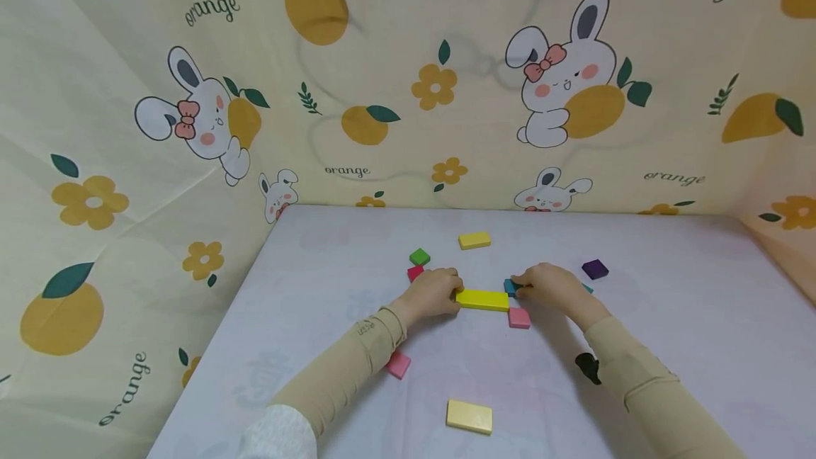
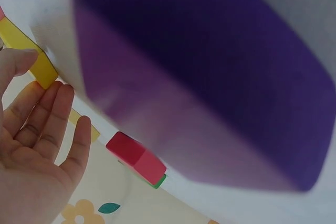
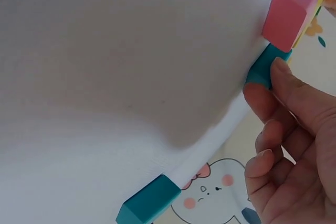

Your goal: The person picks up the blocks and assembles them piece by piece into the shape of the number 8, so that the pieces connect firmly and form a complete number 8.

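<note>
A long yellow block (image 1: 482, 300) lies flat on the table. My left hand (image 1: 433, 294) pinches its left end, with thumb and fingertips on it in the left wrist view, where the left hand (image 2: 39, 145) appears palm up. At the block's right end, my right hand (image 1: 553, 289) pinches a small teal block (image 1: 511, 287) between thumb and index finger; the right wrist view shows the teal block (image 3: 266, 67) in the right hand (image 3: 299, 140). A pink block (image 1: 519, 318) sits near the yellow block's right end, in front of the teal one.
Red (image 1: 415, 273) and green (image 1: 419, 256) blocks lie behind my left hand. Pale yellow blocks (image 1: 474, 240) (image 1: 469, 416) lie behind and in front. Another pink block (image 1: 398, 365) is beside my left forearm. Right: purple block (image 1: 596, 269), second teal block (image 3: 149, 200). A blurred purple block (image 2: 210, 77) looms close.
</note>
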Demonstrator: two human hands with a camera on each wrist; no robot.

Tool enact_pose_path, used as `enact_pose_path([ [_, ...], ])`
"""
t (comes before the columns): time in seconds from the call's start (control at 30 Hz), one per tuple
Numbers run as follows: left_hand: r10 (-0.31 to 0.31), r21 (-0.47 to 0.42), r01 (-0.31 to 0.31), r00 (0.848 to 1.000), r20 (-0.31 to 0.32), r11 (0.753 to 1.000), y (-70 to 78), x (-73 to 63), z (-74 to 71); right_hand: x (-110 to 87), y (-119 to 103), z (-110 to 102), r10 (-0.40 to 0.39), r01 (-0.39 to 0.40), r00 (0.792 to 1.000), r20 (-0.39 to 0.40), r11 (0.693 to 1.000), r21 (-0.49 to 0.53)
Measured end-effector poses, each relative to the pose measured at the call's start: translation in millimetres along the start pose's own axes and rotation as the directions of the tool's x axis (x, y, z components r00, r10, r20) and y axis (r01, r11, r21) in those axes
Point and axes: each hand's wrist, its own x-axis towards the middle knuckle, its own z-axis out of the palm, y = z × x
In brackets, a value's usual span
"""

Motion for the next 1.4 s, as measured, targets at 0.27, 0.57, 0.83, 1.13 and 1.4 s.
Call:
enact_pose_path([
  [0.27,-0.024,-0.029,0.025,0.999,0.033,0.999,1.3,1.0,-0.6,-0.7,-0.6,0.7,0.032,-0.032,0.999,0.017,0.999,0.013],
  [0.57,-0.029,-0.035,0.031,0.998,0.051,0.999,-0.6,0.8,-2.9,2.6,-2.8,-1.1,0.044,-0.045,0.998,0.032,0.999,0.022],
  [0.83,-0.026,-0.014,0.027,0.998,0.051,1.0,-0.8,0.1,-2.0,1.3,-3.1,-2.1,0.053,-0.054,0.998,0.028,0.997,0.054],
  [1.13,-0.017,-0.053,0.015,0.999,-0.051,0.998,-12.8,-11.6,-9.0,0.4,-2.0,1.0,0.064,-0.065,0.998,0.015,0.994,0.092],
  [1.4,-0.065,-0.079,0.052,0.983,-0.17,0.996,-39.1,-19.2,-18.5,0.7,1.9,1.0,0.08,-0.081,0.997,0.01,0.986,0.144],
])
